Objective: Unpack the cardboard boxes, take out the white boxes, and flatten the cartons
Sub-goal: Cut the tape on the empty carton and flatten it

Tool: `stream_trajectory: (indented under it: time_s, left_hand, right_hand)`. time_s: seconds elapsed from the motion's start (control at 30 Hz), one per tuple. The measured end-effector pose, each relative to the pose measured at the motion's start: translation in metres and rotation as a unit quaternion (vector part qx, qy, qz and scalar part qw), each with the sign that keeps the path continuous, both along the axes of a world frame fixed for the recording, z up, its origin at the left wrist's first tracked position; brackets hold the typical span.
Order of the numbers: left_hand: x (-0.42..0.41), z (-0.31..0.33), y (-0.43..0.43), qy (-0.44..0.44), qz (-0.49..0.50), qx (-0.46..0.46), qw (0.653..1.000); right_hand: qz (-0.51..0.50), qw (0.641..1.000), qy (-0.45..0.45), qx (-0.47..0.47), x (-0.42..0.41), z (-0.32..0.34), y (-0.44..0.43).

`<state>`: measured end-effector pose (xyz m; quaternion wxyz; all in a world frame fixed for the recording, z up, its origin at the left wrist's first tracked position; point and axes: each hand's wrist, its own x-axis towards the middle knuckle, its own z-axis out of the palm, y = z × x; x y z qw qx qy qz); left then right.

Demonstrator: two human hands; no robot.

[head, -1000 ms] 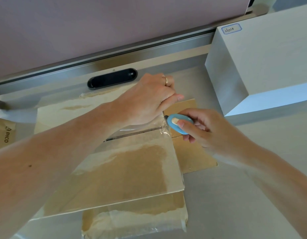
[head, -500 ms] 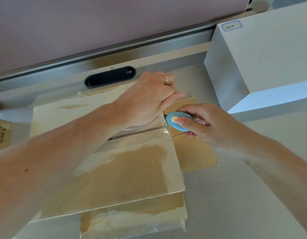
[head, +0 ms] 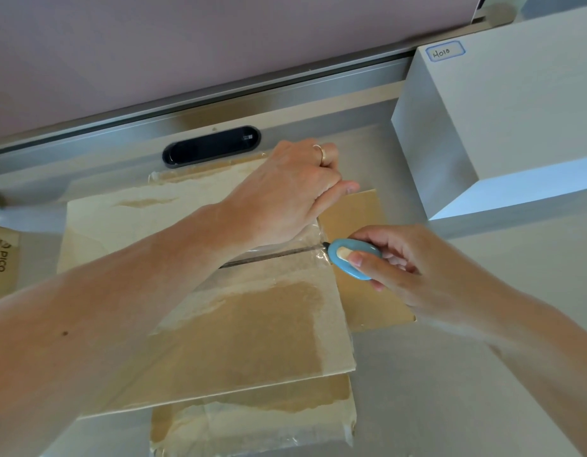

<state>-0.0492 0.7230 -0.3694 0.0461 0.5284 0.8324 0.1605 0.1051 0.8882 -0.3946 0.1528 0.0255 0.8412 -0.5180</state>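
A brown carton [head: 239,328] with clear tape across its top lies on the grey table [head: 450,390], its flaps spread out at the right and front. My left hand [head: 292,192] rests on the carton's far right corner, fingers curled over the edge. My right hand [head: 414,275] grips a small blue cutter [head: 351,258], thumb on its cream slider. The cutter's tip touches the right end of the taped centre seam [head: 272,257]. A large white box [head: 503,127] stands at the far right.
A black oval slot [head: 213,146] sits in the metal rail along the pink wall behind the carton. Another brown carton printed "PICO" [head: 2,258] shows at the left edge. Bare table surface lies at the front right.
My right hand has brought the blue cutter a little lower and left, from beside the flap to the end of the taped seam. My left hand has stayed on the carton.
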Motion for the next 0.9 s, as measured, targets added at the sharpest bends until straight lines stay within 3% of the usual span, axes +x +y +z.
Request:
stream_trajectory:
  time_s: [0.27, 0.43, 0.53, 0.67, 0.77, 0.9]
  left_hand:
    - [-0.003, -0.008, -0.001, 0.010, 0.005, 0.009, 1.000]
    - [-0.005, -0.005, -0.001, -0.006, 0.002, 0.022, 1.000]
    - [0.005, 0.007, -0.010, 0.057, -0.009, 0.063, 0.996]
    - [0.056, 0.012, -0.036, 0.074, -0.113, 0.108, 0.985]
    - [0.082, 0.004, -0.050, 0.036, -0.196, 0.045, 0.979]
    - [0.087, 0.002, -0.055, 0.051, -0.214, 0.006, 0.975]
  right_hand:
    - [-0.011, 0.999, -0.016, -0.034, 0.023, -0.001, 0.000]
    - [-0.113, 0.990, 0.010, -0.088, 0.033, -0.005, -0.002]
    - [-0.137, 0.981, -0.010, -0.136, 0.035, -0.009, -0.004]
    - [-0.175, 0.970, -0.007, -0.168, 0.041, -0.016, -0.009]
    - [-0.198, 0.959, 0.003, -0.201, 0.040, -0.015, -0.006]
    - [-0.206, 0.944, -0.013, -0.259, 0.038, -0.011, -0.004]
